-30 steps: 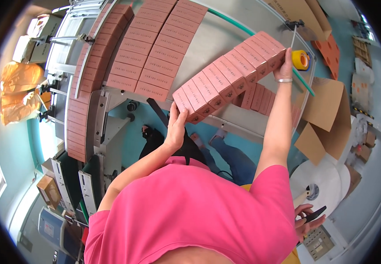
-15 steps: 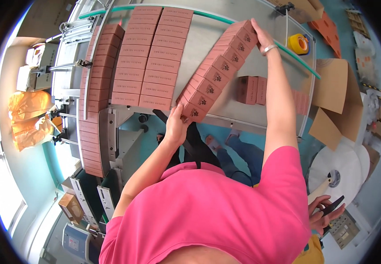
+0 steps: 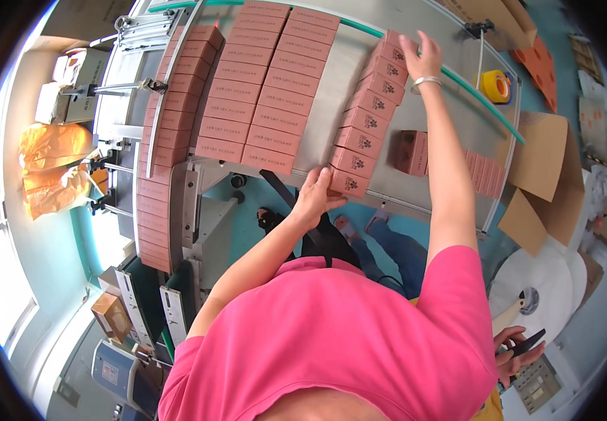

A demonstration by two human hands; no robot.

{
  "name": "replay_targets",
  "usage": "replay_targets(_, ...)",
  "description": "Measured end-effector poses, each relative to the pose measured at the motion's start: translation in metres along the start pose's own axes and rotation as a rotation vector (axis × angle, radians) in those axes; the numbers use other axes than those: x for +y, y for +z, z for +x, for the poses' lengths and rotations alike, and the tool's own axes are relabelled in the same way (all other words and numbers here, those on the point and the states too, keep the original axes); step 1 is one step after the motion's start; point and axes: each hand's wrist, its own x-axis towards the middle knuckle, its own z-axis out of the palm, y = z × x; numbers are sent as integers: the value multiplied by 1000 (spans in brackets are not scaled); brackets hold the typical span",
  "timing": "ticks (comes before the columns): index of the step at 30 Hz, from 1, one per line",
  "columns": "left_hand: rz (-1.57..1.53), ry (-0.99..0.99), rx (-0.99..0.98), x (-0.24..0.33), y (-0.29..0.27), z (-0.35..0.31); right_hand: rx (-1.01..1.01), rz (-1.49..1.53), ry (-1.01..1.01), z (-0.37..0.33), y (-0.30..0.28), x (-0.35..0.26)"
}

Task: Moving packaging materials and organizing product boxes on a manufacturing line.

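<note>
A row of small pink boxes (image 3: 364,121) with dark printed emblems lies on the metal table, running away from me and leaning slightly right. Cupped round the near end of that row is my left hand (image 3: 312,198), its thumb at the nearest box's left corner and its fingers along the front edge. My right hand (image 3: 423,59) is at the row's far end with fingers apart, holding nothing; whether a fingertip still touches the last box I cannot tell. Two packed columns of matching boxes (image 3: 265,91) stand left of the row.
Another line of boxes (image 3: 170,140) runs along a metal guide at left. Several loose boxes (image 3: 412,153) sit right of the row. A green rail (image 3: 482,105) borders the table's far side, near a yellow tape roll (image 3: 495,87). Beyond are an open carton (image 3: 538,154) and another person's hand (image 3: 517,354) with a phone.
The box row has swung more upright and settled on the table, its near end shifting right. My right hand has loosened from the far end. My left hand moved right with the near end.
</note>
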Motion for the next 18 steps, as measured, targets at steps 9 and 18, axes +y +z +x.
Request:
replay_targets(9,474,90,-102,-5,-3,9,-282,-56,514,-108,-35,-112)
replay_targets(18,502,55,-117,0,1,0,-157,-130,322,-119,-39,-96)
